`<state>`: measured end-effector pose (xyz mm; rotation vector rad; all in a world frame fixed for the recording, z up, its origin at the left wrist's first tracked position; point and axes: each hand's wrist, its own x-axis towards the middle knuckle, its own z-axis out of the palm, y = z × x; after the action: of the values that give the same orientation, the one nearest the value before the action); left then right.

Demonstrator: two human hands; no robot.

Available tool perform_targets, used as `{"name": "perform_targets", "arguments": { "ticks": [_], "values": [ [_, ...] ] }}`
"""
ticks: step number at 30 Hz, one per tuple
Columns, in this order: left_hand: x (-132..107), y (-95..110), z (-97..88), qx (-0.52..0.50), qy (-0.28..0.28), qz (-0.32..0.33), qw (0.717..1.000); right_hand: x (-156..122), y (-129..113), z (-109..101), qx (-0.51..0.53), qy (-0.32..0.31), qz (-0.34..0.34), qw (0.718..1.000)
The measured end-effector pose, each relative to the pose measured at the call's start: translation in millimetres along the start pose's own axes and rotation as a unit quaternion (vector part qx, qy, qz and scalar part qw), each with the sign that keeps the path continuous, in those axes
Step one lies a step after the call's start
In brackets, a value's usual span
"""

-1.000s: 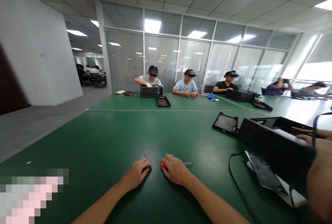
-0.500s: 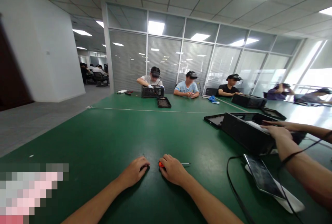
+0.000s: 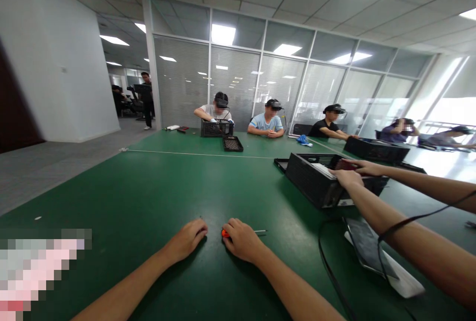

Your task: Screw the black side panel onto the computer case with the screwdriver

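My right hand rests on the green table, its fingers wrapped around a screwdriver with an orange handle. The thin metal shaft sticks out to the right from under the hand. A short gap to the left, my left hand lies on the tabletop with its fingers curled together. Whatever those fingers hold, if anything, is hidden.
To the right, a co-worker's hands reach into a black computer case. Below those arms lie a dark-screened phone and a black cable. People across the table sit by other black cases.
The co-worker's hands and the black case on the right have shifted left. A farther case has slid right. A standing person now shows at the back left. My hands keep their pose.
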<state>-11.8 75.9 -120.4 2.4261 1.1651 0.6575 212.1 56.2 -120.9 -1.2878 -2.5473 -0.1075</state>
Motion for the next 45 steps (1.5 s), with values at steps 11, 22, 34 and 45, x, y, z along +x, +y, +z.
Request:
{"name": "perform_targets", "arguments": {
  "ticks": [11,22,34,45],
  "values": [
    [12,-3,-4.4,-0.019,0.070,0.001,0.997,-4,-21,-18,-0.024,-0.018,-0.026,0.999],
    [124,105,-25.8,0.047,0.113,0.130,0.984,-56,-93,-63,0.031,-0.033,-0.014,0.999],
    [204,155,-3.5,0.179,0.076,0.051,0.980,-15,80,-152,-0.010,0.108,0.183,0.977],
    [156,192,15.4,0.226,0.062,0.156,0.960,-92,142,-227,-0.007,0.203,0.083,0.976]
  ]
}}
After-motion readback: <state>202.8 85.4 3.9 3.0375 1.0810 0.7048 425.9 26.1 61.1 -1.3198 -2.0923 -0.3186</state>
